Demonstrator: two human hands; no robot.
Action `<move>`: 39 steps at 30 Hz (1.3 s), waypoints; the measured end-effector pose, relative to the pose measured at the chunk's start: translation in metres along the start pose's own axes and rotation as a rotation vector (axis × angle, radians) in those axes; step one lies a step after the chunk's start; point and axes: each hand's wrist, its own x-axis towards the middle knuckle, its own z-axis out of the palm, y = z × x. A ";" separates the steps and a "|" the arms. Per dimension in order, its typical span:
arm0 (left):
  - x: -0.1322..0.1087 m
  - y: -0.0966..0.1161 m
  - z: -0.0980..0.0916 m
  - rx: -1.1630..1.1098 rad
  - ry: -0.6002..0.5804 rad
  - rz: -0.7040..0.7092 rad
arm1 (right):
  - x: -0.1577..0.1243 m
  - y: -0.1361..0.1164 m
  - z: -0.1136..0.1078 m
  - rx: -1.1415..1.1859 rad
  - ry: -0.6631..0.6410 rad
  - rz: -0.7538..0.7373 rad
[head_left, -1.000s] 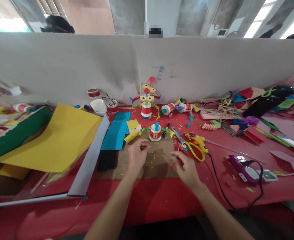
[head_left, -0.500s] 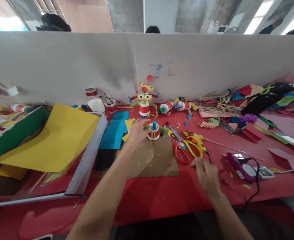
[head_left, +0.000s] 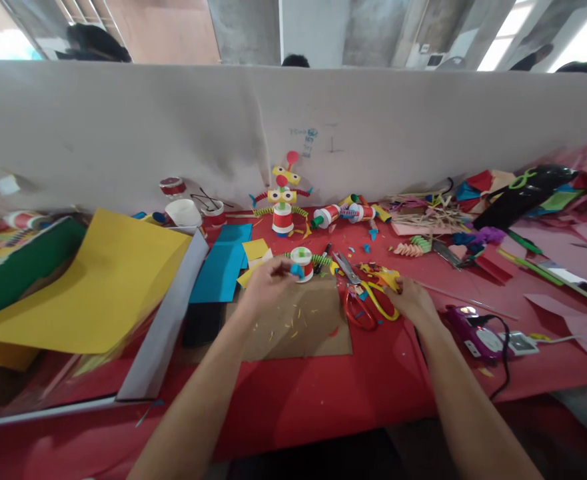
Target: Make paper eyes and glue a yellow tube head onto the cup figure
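Note:
My left hand (head_left: 266, 285) is over the top edge of a brown cardboard mat (head_left: 293, 330), its fingers pinched on a small blue paper piece (head_left: 297, 271). The piece is right in front of a little red-and-white cup (head_left: 302, 262) with green coil arms. My right hand (head_left: 413, 300) lies to the right of the mat, fingers curled over the handle of a yellow glue gun (head_left: 384, 277). Scissors (head_left: 358, 303) with red and yellow handles lie between the hands.
A finished paper-cup figure (head_left: 282, 200) stands by the white divider (head_left: 123, 133). Blue paper (head_left: 220, 267), a big yellow sheet (head_left: 88, 280) and green card lie left. A purple device (head_left: 476, 327) with a black cord and paper scraps lie right. Other people's heads show beyond the divider.
My left hand went up to the little cup and came away with the blue piece. My right hand moved right off the mat, then up onto the glue gun.

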 end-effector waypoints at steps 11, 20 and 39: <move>-0.031 -0.025 -0.008 0.219 -0.247 -0.094 | 0.004 -0.103 -0.031 0.278 0.166 -0.563; 0.027 -0.007 0.014 0.669 0.256 0.090 | 0.049 -0.190 -0.011 0.169 -0.173 -0.762; 0.045 -0.021 0.021 0.611 0.172 0.047 | 0.045 -0.215 -0.009 -0.115 -0.204 -0.778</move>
